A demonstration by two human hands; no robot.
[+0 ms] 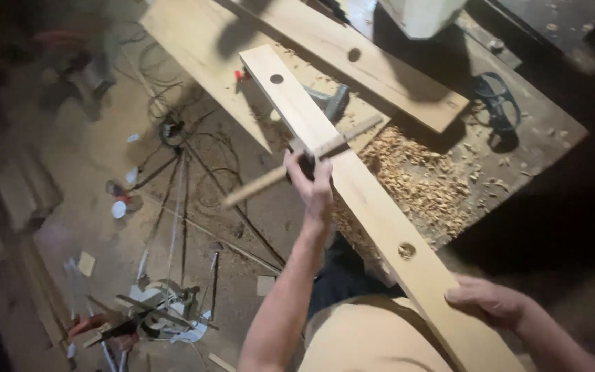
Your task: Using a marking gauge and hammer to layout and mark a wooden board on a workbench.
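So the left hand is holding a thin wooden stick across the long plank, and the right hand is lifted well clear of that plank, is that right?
Not quite. In the head view the right hand is not clear of the long plank: it rests on the plank's near end, fingers on its edge. The rest holds: the left hand holds the thin wooden stick across the plank.

Pale tan plank (352,186), golden shavings (421,186)
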